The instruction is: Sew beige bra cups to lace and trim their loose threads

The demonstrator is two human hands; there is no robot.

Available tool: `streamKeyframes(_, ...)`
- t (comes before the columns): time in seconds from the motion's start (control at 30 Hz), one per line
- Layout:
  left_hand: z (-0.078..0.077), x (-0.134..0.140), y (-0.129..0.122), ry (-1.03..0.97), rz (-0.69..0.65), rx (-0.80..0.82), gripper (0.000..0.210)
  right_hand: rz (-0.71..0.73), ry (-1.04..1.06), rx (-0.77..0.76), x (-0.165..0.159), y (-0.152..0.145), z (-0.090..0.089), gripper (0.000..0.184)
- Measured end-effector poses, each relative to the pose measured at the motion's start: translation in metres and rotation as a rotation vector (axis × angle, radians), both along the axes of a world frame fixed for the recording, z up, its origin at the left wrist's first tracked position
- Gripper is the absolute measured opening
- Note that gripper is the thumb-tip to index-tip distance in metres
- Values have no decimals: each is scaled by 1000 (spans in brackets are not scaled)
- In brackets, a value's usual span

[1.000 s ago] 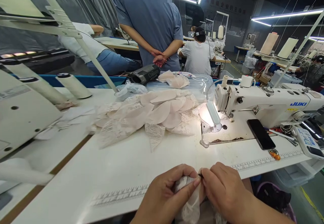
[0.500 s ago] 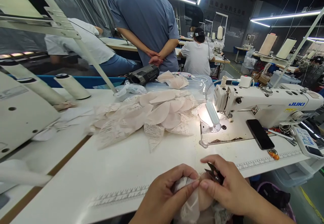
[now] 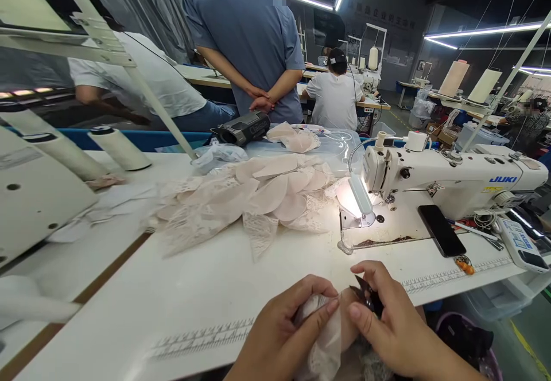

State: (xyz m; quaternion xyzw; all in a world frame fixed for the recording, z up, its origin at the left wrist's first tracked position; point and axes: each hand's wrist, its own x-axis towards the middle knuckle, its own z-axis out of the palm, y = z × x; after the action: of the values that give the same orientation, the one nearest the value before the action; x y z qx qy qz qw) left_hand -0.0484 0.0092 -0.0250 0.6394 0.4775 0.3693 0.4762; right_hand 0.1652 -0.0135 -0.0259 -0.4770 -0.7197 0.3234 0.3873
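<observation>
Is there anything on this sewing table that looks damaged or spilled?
Yes, one thing. Beneath the sewing machine, the base plate has a ragged, dark brown strip along its front edge, unlike the pale surface around it. It may be rust or wear. I see no spill.

cloth [image 3: 326, 343] — pale cream | snips [image 3: 365, 294] black | lace pile [image 3: 245, 197] — pale beige, openwork | phone [image 3: 442, 230] black

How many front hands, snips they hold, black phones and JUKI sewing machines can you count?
Bare left hand and bare right hand: 2
Dark pointed snips: 1
Flat black rectangular phone: 1
White sewing machine with blue JUKI lettering: 1
Total: 5
</observation>
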Motion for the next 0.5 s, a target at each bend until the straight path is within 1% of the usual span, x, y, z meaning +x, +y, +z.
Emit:
streamKeyframes(0.03, 2, 0, 0, -7, 8, 6, 20, -9, -80, 126, 0, -2, 0, 28)
streamKeyframes(0.1, 4, -1, 0, -21, 17, 12, 18, -16, -222, 345, 0, -3, -1, 23)
streamKeyframes(0.17, 5, -2, -1, -32, 19, 11, 17, -21, -314, 470, 0, -3, -2, 19)
streamKeyframes(0.3, 8, -1, -4, -51, 23, 8, 16, -32, -381, 534, -3, -2, -1, 19)
streamKeyframes(0.37, 10, 0, -5, -63, 51, 6, 16, -37, -388, 540, -4, -2, 0, 20)
streamKeyframes(0.5, 14, 2, -6, -55, 55, 8, 15, -43, -396, 557, -5, -2, 1, 19)
